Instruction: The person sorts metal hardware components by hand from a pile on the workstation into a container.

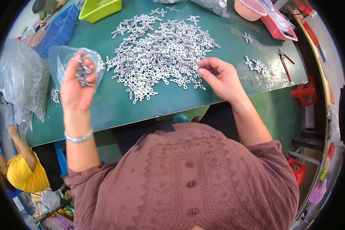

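Note:
A wide heap of small silver cross-shaped metal pieces with ringed ends [161, 53] is spread over the green table [172, 97]. At the left of the heap my left hand [79, 82] is raised, palm up, its fingers curled around several of these pieces. A clear plastic bag [58, 57] lies open behind and beside that hand. My right hand [220, 78] reaches the heap's right edge, with thumb and forefinger pinched at a metal piece there. Whether that piece is lifted off the heap I cannot tell.
Pliers with red handles [284, 65] lie at the right, near a few loose metal pieces [257, 65]. A yellow-green basket [99, 9], a blue crate [59, 30] and pink baskets [276, 23] stand farther back. Filled plastic bags [23, 73] and a person in yellow [25, 168] are at left.

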Available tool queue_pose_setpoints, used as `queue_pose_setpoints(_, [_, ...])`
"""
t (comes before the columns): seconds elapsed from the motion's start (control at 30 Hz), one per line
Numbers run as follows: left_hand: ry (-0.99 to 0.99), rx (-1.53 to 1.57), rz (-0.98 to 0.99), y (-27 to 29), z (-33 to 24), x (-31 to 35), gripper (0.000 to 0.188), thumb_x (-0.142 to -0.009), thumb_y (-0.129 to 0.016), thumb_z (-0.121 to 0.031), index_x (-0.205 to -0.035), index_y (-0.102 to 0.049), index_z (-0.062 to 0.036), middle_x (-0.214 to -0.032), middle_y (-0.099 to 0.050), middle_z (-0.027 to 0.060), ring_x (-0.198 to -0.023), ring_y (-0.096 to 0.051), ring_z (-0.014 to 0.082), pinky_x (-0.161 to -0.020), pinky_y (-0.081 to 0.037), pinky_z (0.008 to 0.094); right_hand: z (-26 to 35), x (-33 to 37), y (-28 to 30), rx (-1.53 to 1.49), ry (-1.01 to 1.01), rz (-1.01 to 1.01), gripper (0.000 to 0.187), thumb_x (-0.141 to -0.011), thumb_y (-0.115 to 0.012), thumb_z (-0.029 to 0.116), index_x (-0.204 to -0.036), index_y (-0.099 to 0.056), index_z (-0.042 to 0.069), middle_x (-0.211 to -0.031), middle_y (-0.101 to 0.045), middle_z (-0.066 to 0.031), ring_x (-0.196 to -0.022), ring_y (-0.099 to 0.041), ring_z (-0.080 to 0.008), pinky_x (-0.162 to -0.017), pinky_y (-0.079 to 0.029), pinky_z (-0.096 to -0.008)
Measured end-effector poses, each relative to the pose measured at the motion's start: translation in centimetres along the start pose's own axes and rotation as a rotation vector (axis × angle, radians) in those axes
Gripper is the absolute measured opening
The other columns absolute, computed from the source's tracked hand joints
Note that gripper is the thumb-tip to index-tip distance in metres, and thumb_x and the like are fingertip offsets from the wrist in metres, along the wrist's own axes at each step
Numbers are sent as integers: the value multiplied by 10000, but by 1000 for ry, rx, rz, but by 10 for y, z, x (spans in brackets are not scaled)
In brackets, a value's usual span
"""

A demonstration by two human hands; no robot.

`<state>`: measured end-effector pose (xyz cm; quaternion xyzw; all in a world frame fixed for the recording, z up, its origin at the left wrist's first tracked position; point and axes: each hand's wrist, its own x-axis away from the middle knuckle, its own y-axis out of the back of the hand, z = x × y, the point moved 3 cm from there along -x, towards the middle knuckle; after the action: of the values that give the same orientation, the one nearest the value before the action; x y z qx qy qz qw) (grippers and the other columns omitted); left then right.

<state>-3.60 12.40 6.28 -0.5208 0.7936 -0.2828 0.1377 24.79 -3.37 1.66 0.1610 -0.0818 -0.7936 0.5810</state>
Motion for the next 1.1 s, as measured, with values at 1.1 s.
queue_pose_setpoints(1.1, [-33,-711,247,-63,65,21,238,-887,-481,-147,-1084,-545,-29,-828,-587,26,-668,-528,61,-564,-427,187,29,-14,-22,-47,143,71,100,-806,-583,92,-801,-588,-8,-723,-531,-22,-641,-476,-77,-562,-396,-233])
